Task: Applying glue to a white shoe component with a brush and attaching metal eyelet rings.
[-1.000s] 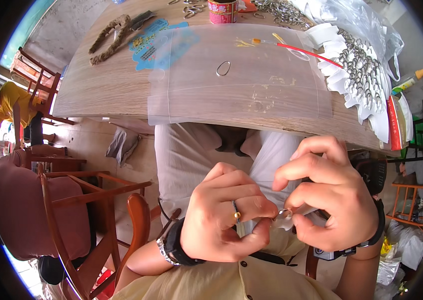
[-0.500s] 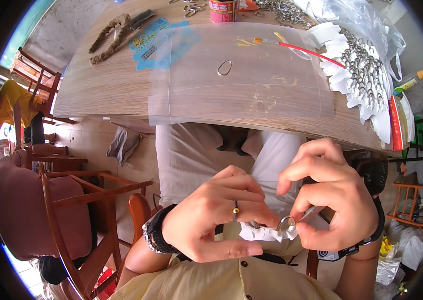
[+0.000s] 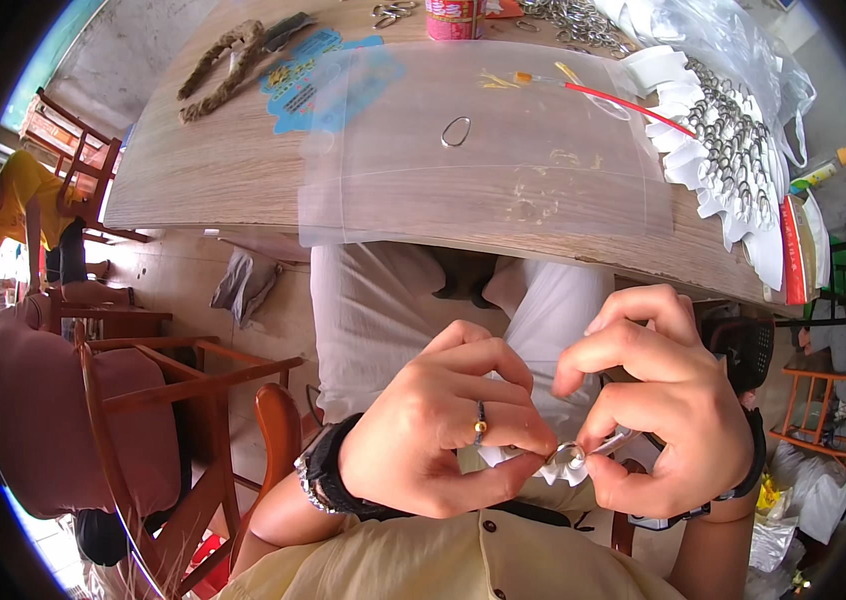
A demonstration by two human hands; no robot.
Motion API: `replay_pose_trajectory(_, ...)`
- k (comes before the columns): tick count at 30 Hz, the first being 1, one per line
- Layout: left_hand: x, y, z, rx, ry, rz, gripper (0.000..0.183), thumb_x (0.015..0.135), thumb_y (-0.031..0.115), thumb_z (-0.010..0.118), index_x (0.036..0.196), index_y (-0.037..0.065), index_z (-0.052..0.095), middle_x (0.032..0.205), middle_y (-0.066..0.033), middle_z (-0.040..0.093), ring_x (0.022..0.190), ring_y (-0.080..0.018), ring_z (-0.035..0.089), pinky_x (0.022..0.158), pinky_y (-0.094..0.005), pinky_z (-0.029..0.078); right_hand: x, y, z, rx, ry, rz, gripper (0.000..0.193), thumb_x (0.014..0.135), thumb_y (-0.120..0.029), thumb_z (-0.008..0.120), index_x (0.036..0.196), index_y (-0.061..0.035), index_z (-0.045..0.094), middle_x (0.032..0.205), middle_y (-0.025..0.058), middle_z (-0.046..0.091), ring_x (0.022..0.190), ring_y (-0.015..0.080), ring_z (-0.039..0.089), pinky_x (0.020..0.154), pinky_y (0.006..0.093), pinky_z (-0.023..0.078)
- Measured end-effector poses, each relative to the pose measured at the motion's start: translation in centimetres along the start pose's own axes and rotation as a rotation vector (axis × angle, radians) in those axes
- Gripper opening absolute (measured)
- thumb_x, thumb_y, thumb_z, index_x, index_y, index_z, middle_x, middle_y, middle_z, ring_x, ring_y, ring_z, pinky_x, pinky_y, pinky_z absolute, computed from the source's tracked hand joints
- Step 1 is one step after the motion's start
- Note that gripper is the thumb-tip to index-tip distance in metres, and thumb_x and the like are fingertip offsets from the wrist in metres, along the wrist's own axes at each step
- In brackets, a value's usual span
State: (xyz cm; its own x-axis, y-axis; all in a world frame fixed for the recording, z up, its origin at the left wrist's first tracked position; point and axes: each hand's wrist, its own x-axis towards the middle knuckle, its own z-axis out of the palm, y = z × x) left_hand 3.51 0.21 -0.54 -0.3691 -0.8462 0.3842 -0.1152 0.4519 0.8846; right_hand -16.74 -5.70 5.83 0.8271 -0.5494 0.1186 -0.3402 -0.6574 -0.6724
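Close to my chest, over my lap, my left hand (image 3: 448,430) pinches a short pleated white strip (image 3: 565,473) between thumb and fingertips. A shiny metal ring (image 3: 570,455) stands at the strip's right end, between my two hands. Thumb and index finger of my right hand (image 3: 668,410) are closed on the ring's right side; its other fingers are curled and raised. A slim silvery piece (image 3: 618,441) shows by the right fingers, its kind unclear. On a clear plastic sheet (image 3: 393,190) ahead lies one loose teardrop-shaped metal ring (image 3: 456,131).
White pleated strips full of metal rings (image 3: 733,150) lie at the table's right, beside a clear plastic bag (image 3: 733,40). A red tube (image 3: 623,108), a pink-red can (image 3: 455,18), a blue card (image 3: 323,80) and a rope loop (image 3: 223,75) are on the table. Wooden chair (image 3: 193,390) at left.
The left thumb has moved up and in, from below the strip to its fingertips near the ring, covering more of the strip. The right hand keeps its pinch, almost unmoved.
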Motion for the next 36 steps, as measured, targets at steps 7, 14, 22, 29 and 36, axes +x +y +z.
replay_pose_trajectory(7, 0.0, 0.1, 0.8, 0.110, 0.107, 0.014, 0.017, 0.055, 0.003, 0.067, 0.071, 0.010, 0.066, 0.068, 0.0033, 0.064, 0.073, -0.0193, 0.056, 0.071, -0.0323, 0.038, 0.0, -0.1, 0.3, 0.004, 0.020, -0.001, 0.014, 0.048, -0.009, 0.065, 0.057, -0.0099, 0.055, 0.092, 0.0016, 0.064, 0.092, 0.0275, 0.049, 0.073, 0.0351, 0.043)
replay_pose_trajectory(14, -0.6, -0.4, 0.7, 0.017, 0.062, -0.037, 0.010, 0.064, 0.013, 0.064, 0.072, 0.008, 0.067, 0.074, -0.0002, 0.066, 0.081, -0.0226, 0.055, 0.077, -0.0350, 0.037, 0.1, 0.4, 0.4, 0.024, 0.046, 0.006, 0.015, 0.047, -0.010, 0.065, 0.057, -0.0087, 0.055, 0.091, 0.0024, 0.064, 0.092, 0.0280, 0.049, 0.075, 0.0362, 0.044)
replay_pose_trajectory(22, -0.2, 0.3, -0.3, -0.023, -0.018, -0.108, 0.014, 0.065, 0.017, 0.066, 0.075, 0.008, 0.069, 0.077, 0.0005, 0.067, 0.084, -0.0216, 0.056, 0.080, -0.0357, 0.037, 0.1, 0.7, 0.6, 0.053, 0.037, 0.008, 0.014, 0.047, -0.010, 0.065, 0.057, -0.0089, 0.056, 0.091, 0.0024, 0.064, 0.092, 0.0277, 0.049, 0.076, 0.0360, 0.043)
replay_pose_trajectory(29, -0.5, -0.2, 0.0, -0.008, 0.018, -0.088, 0.016, 0.057, 0.008, 0.070, 0.073, 0.011, 0.068, 0.074, 0.0027, 0.066, 0.081, -0.0204, 0.057, 0.078, -0.0343, 0.038, 0.1, 0.9, 0.8, 0.070, 0.018, 0.010, 0.012, 0.050, -0.010, 0.065, 0.058, -0.0085, 0.056, 0.092, 0.0023, 0.063, 0.092, 0.0274, 0.049, 0.077, 0.0358, 0.043)
replay_pose_trajectory(36, -0.5, 0.0, 0.4, -0.059, 0.063, -0.176, 0.013, 0.061, 0.003, 0.066, 0.072, 0.009, 0.066, 0.070, 0.0011, 0.062, 0.082, -0.0211, 0.055, 0.082, -0.0347, 0.037, 0.1, 0.9, 1.1, 0.056, -0.027, -0.024, 0.015, 0.053, -0.009, 0.065, 0.065, -0.0085, 0.055, 0.094, 0.0017, 0.062, 0.095, 0.0278, 0.048, 0.084, 0.0389, 0.037)
